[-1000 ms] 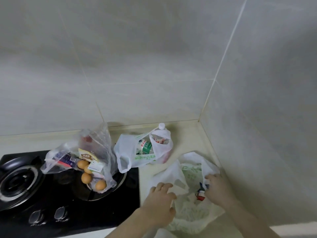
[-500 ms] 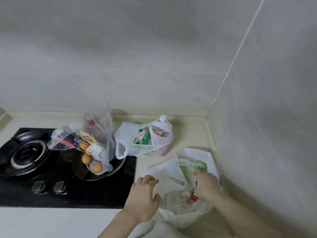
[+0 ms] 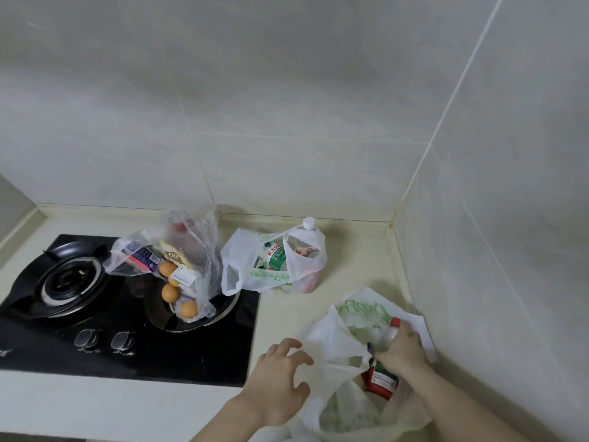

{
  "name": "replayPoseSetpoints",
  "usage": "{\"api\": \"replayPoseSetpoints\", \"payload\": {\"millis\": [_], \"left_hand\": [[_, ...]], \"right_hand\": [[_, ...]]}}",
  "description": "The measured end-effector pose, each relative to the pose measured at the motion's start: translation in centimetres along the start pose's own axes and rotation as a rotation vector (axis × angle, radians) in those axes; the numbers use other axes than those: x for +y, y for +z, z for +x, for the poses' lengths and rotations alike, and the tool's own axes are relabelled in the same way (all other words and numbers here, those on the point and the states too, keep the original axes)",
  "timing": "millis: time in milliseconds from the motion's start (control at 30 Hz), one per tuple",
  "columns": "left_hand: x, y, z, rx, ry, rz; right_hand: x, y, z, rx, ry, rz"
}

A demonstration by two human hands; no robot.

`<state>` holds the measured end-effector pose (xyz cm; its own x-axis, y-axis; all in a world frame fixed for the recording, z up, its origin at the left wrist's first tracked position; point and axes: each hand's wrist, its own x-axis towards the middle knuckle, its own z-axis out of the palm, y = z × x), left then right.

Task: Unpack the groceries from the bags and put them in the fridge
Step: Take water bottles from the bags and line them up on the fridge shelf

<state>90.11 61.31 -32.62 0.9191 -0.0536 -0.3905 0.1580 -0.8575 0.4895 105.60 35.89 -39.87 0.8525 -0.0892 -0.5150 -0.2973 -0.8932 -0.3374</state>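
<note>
Bottle, red cap: gripped by right hand, half out of near white bag on counter. Left hand: fingers loosely spread, beside bag, holding nothing. Behind: second white bag; clear bag of eggs on hob

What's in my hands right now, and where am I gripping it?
Right hand grips a red-capped bottle around its neck, inside the white bag. Left hand holds nothing.

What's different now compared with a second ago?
The right hand has closed around a red-capped bottle and is drawing it up out of the near white bag. The left hand has come off the bag, fingers spread. The egg bag and far white bag stayed put.
</note>
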Motion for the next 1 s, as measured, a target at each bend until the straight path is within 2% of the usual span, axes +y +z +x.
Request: {"api": "replayPoseSetpoints", "payload": {"millis": [167,333,533,767,867,1000], "left_hand": [[0.0,-0.3,-0.1,0.06,0.015,-0.03],[0.1,-0.7,-0.1,0.128,0.051,-0.065],[1.6,-0.7,1.1,0.142,0.122,-0.096],[2.2,-2.6,3.7,0.161,0.162,-0.079],[1.8,-5.9,5.5,0.248,0.167,-0.097],[1.9,-12.2,9.0,0.445,0.138,-0.152]], "right_hand": [[-0.3,0.5,-0.4,-0.016,0.061,0.128],[-0.9,0.5,-2.9,0.103,-0.064,0.176],[-1.3,-0.7,-6.1,0.272,-0.266,0.383],[-1.3,-2.2,-7.3,0.369,-0.344,0.585],[-1.5,-2.6,-7.2,0.366,-0.367,0.592],[-2.2,-3.0,-7.1,0.322,-0.393,0.608]]}}
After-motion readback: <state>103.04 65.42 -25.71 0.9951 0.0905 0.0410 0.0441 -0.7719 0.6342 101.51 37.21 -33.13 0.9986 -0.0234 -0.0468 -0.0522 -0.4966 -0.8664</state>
